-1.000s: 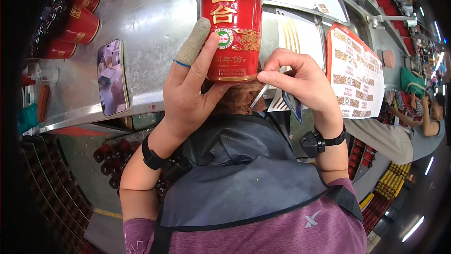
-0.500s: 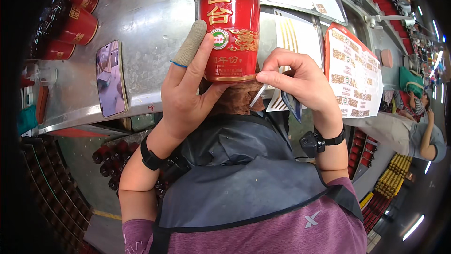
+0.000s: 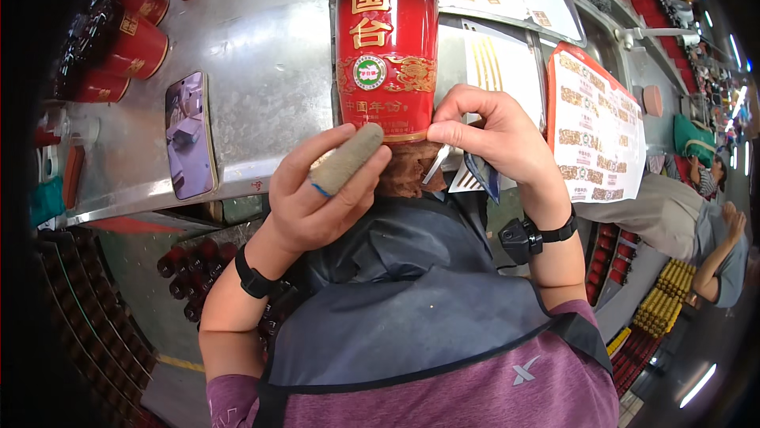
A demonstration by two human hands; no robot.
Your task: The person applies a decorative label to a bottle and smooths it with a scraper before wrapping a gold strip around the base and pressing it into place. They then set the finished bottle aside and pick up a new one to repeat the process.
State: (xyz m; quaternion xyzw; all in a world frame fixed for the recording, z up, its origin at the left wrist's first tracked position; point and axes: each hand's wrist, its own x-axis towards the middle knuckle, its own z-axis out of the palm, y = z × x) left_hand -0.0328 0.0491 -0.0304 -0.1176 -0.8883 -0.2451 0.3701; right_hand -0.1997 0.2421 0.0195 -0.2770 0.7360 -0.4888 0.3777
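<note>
A glossy red bottle (image 3: 386,56) with gold lettering, gold patterns and a round green-and-white sticker lies with its base toward me on a brown cloth (image 3: 402,181). My left hand (image 3: 328,182), a fabric finger cot (image 3: 348,160) on one finger, is curled with its fingertips against the bottle's lower left edge; its thumb is hidden. At the lower right edge, my right hand (image 3: 495,135) is closed, thumb and forefinger pinched together. A thin white strip (image 3: 436,163) sticks out below those fingers. Something dark blue (image 3: 483,178) shows under the same hand; what it is I cannot tell.
On the metal table (image 3: 269,48) lies a phone (image 3: 190,135) to the left, with several red containers (image 3: 134,44) beyond. Sticker sheets (image 3: 595,127) lie at right and far right. Below the table stand crates of dark bottles (image 3: 194,273). Another person (image 3: 697,230) is at far right.
My left hand has come down from the bottle's left side to its lower edge, fingers curling in. The bottle has turned slightly, showing more of its left lettering. My right hand has barely moved.
</note>
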